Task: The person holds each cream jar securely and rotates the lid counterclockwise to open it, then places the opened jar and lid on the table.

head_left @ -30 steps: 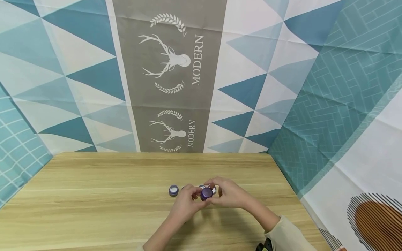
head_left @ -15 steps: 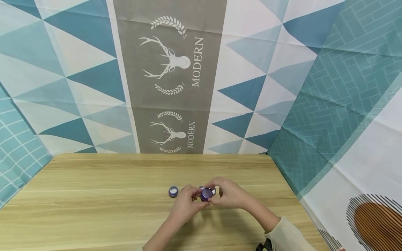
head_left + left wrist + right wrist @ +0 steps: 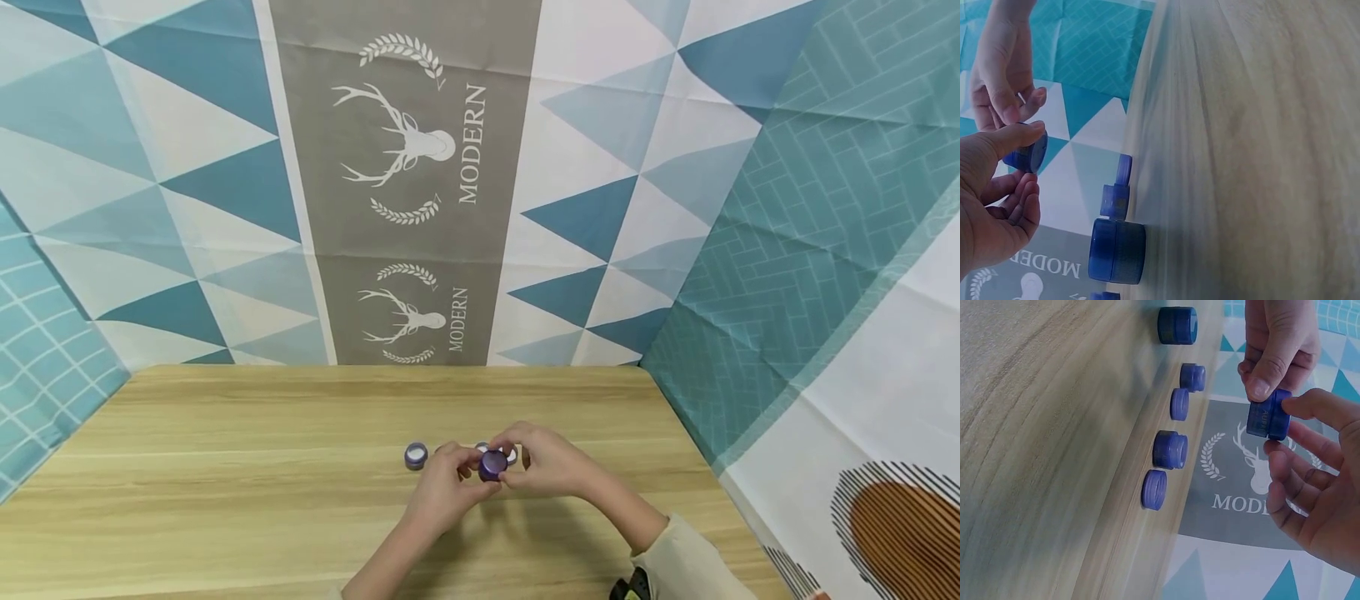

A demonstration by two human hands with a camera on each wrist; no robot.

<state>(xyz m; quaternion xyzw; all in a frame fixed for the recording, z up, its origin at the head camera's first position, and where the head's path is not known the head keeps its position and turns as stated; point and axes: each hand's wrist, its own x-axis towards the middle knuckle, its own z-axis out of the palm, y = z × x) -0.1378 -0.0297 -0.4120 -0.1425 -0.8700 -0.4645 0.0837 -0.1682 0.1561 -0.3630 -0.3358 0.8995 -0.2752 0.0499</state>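
Both hands hold a small blue-purple jar with its lid on (image 3: pixel 492 466), raised above the tabletop. My left hand (image 3: pixel 441 493) pinches it from the left between thumb and fingers. From the right, my right hand (image 3: pixel 551 462) grips it near the lid. Lettering shows on the side of the jar (image 3: pixel 1259 419) in the right wrist view, partly covered by the left thumb. On the wood behind the hands stand an open jar (image 3: pixel 1166 450), a loose lid (image 3: pixel 1154 489), another lid (image 3: pixel 1179 404) and a smaller open jar (image 3: pixel 1192 378); the hands partly hide this row in the head view.
One more jar (image 3: pixel 416 455) stands left of the hands on the wooden table (image 3: pixel 225 500). A patterned cloth wall (image 3: pixel 405 250) rises along the table's back edge, and another cloth (image 3: pixel 810 250) borders the right side. A dark device (image 3: pixel 632 586) sits by the right sleeve.
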